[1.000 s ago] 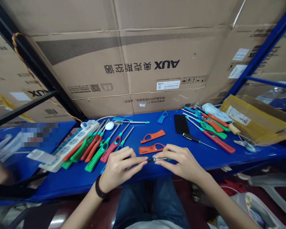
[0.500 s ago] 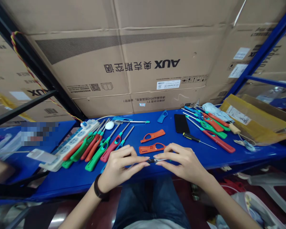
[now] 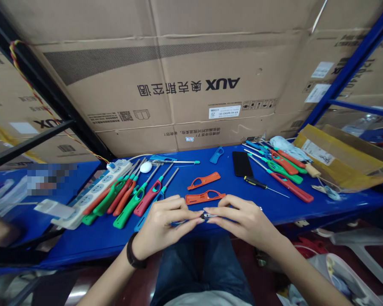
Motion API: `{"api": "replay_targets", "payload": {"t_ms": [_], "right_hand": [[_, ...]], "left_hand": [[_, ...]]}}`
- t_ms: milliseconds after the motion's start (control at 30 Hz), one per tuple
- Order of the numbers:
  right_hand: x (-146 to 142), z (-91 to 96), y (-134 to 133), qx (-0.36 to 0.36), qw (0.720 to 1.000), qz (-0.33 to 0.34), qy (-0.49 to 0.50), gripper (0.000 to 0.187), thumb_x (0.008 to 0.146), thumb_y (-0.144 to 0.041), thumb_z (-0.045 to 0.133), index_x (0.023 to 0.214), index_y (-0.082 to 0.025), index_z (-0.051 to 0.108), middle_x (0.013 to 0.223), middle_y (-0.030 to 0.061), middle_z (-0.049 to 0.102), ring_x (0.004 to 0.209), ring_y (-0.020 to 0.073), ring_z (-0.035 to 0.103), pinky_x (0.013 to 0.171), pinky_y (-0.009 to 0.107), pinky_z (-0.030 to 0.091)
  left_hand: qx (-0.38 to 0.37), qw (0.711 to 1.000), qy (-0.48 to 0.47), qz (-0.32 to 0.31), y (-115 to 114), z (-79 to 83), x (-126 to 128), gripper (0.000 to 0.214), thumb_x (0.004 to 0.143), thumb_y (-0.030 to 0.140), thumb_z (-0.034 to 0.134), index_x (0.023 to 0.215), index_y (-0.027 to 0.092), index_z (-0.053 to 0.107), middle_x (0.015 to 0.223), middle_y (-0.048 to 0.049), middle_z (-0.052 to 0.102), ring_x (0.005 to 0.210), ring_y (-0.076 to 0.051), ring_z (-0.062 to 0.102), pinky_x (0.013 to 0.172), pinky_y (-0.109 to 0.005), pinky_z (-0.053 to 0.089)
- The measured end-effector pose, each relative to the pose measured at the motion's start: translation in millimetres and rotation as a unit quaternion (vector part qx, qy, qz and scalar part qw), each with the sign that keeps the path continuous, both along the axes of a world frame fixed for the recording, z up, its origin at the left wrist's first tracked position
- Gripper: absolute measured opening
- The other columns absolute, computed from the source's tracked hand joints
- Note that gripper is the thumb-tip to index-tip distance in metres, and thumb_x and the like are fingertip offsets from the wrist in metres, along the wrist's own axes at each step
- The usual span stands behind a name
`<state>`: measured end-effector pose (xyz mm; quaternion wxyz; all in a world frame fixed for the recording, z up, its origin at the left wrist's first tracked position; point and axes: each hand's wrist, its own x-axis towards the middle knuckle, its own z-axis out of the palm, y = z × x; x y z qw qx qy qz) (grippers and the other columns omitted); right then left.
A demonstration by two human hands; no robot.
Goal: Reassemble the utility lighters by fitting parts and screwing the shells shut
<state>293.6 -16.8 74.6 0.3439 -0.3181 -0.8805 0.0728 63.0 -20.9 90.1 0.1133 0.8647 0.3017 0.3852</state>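
Between my two hands, over the front edge of the blue table, is a small black and silver part [image 3: 206,216], mostly hidden by the fingers. My left hand [image 3: 170,219], with a dark band at the wrist, pinches its black end. On its silver end, my right hand [image 3: 242,216] closes with thumb and fingertips. Just beyond the fingers lies an orange lighter casing half [image 3: 196,199], its inner side showing. A second orange casing half [image 3: 204,181] rests behind it. To the right, a screwdriver [image 3: 255,182] with a black and yellow handle touches a black phone [image 3: 239,164].
Several long-necked lighters [image 3: 150,197] lie at left against a white power strip [image 3: 92,193]. More lighters [image 3: 287,180] are piled at right beside a yellow bag [image 3: 341,159]. A blue casing piece [image 3: 217,154] lies at the back, before a big cardboard box [image 3: 185,55].
My left fingertips have slid right along the small part, closer to my right fingers, so less of its black end shows. The view has shifted slightly.
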Motion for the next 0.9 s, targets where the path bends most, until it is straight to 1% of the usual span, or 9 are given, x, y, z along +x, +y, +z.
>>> {"api": "replay_targets", "payload": {"t_ms": [100,233,333,467,567,667,767,900], "right_hand": [[2,2.0,-2,0.030,1.000,0.002,-0.008,0.026,0.094,-0.035,0.049,0.100,-0.022,0.070,0.082,0.0026,0.066,0.070,0.0105,0.063,0.064,0.021,0.049],[3,3.5,-4,0.048,0.999,0.005,-0.006,0.025,0.094,-0.033,0.049,0.100,-0.021,0.071,0.081,0.0027,0.066,0.070,0.0103,0.063,0.063,0.020,0.048],[1,3.6,-3,0.033,0.999,0.002,0.000,0.027,0.095,-0.034,0.048,0.103,-0.021,0.071,0.081,0.0030,0.066,0.070,0.0104,0.063,0.064,0.020,0.049],[0,1.2,-1,0.000,0.999,0.006,0.046,0.023,0.091,-0.034,0.054,0.100,-0.021,0.071,0.080,0.0032,0.066,0.069,0.0111,0.063,0.066,0.021,0.051],[0,-0.8,0,-0.018,0.997,0.012,0.080,0.020,0.089,-0.032,0.059,0.099,-0.021,0.071,0.081,0.0035,0.066,0.070,0.0114,0.064,0.067,0.020,0.051],[1,-0.8,1,-0.040,0.995,0.021,0.088,0.019,0.088,-0.030,0.061,0.100,-0.021,0.071,0.081,0.0035,0.066,0.070,0.0110,0.064,0.068,0.020,0.051],[1,0.1,1,-0.041,0.995,0.024,0.091,0.019,0.088,-0.032,0.060,0.099,-0.021,0.071,0.080,0.0032,0.066,0.070,0.0106,0.064,0.067,0.019,0.051],[1,0.0,0,-0.032,0.995,0.021,0.093,0.019,0.087,-0.030,0.062,0.099,-0.020,0.071,0.080,0.0033,0.066,0.070,0.0107,0.064,0.067,0.019,0.051]], "left_hand": [[-0.005,1.000,-0.003,-0.014,0,0.6,0,0.011,0.083,0.020,0.066,0.091,0.018,0.074,0.062,-0.0004,0.060,0.056,-0.009,0.052,0.053,-0.021,0.042],[-0.013,1.000,-0.013,-0.021,0,2.3,1,0.011,0.082,0.019,0.067,0.090,0.018,0.073,0.062,-0.0004,0.060,0.057,-0.009,0.052,0.053,-0.020,0.043],[-0.007,1.000,-0.008,-0.015,-1,3.8,2,0.011,0.083,0.019,0.065,0.090,0.018,0.073,0.062,-0.0002,0.059,0.057,-0.009,0.052,0.054,-0.020,0.043],[-0.011,1.000,0.003,-0.007,1,8.6,-1,0.014,0.082,0.020,0.067,0.094,0.018,0.073,0.068,-0.0010,0.058,0.061,-0.009,0.055,0.057,-0.019,0.046],[-0.027,0.999,0.009,-0.018,2,12.8,-6,0.019,0.079,0.021,0.070,0.098,0.018,0.072,0.073,-0.0019,0.061,0.065,-0.010,0.059,0.061,-0.018,0.048],[-0.041,0.998,0.034,-0.036,2,14.6,-10,0.023,0.079,0.024,0.070,0.102,0.020,0.071,0.076,-0.0020,0.064,0.066,-0.010,0.061,0.062,-0.018,0.049],[-0.038,0.998,0.042,-0.035,2,14.2,-11,0.028,0.079,0.026,0.070,0.106,0.020,0.069,0.077,-0.0024,0.065,0.067,-0.010,0.061,0.062,-0.019,0.049],[-0.038,0.998,0.036,-0.030,2,14.0,-10,0.020,0.081,0.021,0.068,0.100,0.019,0.070,0.076,-0.0026,0.066,0.068,-0.011,0.060,0.063,-0.021,0.048]]}}
